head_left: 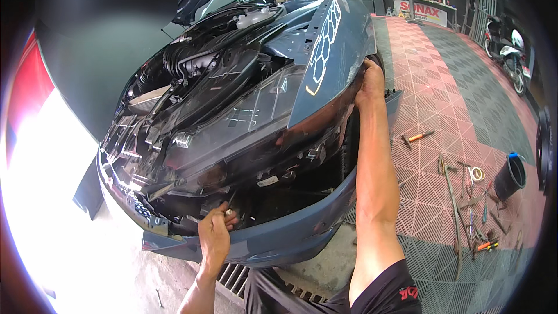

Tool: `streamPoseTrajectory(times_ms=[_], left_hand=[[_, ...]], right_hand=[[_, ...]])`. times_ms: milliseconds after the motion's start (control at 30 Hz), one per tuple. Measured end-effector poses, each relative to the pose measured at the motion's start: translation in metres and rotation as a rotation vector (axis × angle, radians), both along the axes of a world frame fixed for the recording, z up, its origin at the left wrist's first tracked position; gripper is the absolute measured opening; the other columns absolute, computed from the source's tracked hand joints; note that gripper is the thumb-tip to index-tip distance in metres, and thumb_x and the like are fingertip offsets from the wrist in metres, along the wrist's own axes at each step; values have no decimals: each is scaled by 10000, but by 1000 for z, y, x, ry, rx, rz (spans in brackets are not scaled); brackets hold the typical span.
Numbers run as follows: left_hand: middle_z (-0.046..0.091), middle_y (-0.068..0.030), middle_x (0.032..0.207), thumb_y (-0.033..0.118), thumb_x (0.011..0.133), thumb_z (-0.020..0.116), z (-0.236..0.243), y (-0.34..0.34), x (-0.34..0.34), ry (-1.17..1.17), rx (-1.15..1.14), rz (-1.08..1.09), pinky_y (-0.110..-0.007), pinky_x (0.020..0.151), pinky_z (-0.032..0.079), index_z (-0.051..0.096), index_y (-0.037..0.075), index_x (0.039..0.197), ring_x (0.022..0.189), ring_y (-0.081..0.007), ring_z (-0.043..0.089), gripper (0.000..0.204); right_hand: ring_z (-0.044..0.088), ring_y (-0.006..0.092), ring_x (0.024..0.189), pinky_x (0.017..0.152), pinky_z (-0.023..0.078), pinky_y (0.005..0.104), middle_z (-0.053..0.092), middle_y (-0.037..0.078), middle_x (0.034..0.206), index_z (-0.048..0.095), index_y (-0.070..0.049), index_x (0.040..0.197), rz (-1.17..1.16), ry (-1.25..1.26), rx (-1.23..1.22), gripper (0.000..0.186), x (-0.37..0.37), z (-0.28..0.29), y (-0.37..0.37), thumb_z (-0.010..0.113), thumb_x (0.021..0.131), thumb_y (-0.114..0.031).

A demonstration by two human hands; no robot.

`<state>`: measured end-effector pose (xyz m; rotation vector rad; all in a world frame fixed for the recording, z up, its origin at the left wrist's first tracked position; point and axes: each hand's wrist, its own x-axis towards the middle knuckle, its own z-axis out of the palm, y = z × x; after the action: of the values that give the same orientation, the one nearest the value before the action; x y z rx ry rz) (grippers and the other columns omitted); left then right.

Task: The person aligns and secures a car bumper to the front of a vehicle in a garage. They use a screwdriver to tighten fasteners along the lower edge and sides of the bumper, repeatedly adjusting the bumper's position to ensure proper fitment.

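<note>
A blue-grey car with its front end partly taken apart stands before me. My left hand point(215, 231) is closed low in the opening behind the loosened front bumper point(290, 235). A small light tip pokes out by its fingers and a thin silvery piece shows on its other side; I cannot tell what it holds. My right arm reaches far forward, and my right hand point(371, 84) grips the rear edge of the front fender point(336, 52) at the wheel arch, its fingertips partly hidden. Between the hands lies the large dark headlight point(244, 119).
At the right, tiled floor bears a hammer point(418, 136), a long thin strip point(452, 209), several scattered hand tools and a black bucket point(510, 177). A motorbike point(514, 61) and a table with a banner point(424, 13) stand farther back. A floor grate point(232, 279) lies below the bumper.
</note>
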<state>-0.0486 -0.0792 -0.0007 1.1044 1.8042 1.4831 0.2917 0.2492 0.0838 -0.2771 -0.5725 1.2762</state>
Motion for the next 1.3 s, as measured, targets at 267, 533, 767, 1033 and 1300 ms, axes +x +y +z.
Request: streamPoseTrajectory(times_ms=[267,533,767,1033,1300], left_hand=[[753,-203,982,319,1053,608,10,8,6,-95,-40,77,-273,719,548,299,-117,1543,816,-219,740,726],[764,-162,979,137,967,712,0,2,33,481,-130,193,-246,851,511,-83,-72,1598,890,-149,682,1037],[761,-162,1107,323,1007,679,8,4,9,-101,-71,46,-276,924,484,511,-113,1346,916,-172,653,577],[737,-101,882,237,1008,675,-7,-2,6,509,-178,77,-301,773,485,739,-10,1080,779,-195,648,265],[677,-83,872,227,949,712,1,-6,12,1470,-73,124,-399,804,473,756,66,1206,847,-273,615,306]], right_hand=[[710,288,1019,934,580,427,721,163,1123,657,15,1184,-34,-80,41,297,-1,1,-1,483,973,-99],[718,319,982,921,581,466,719,185,1090,672,37,1129,-93,-71,28,326,29,-16,54,443,971,-134],[660,371,1097,985,540,490,681,240,1168,642,65,1195,84,-21,95,379,19,-21,36,468,952,-169],[678,365,986,908,567,524,710,191,1058,673,-13,1138,18,-39,81,363,10,-8,29,473,861,-137],[678,348,1084,967,553,513,715,166,1189,675,-47,1212,-78,-28,92,368,8,-13,40,478,950,-214]])
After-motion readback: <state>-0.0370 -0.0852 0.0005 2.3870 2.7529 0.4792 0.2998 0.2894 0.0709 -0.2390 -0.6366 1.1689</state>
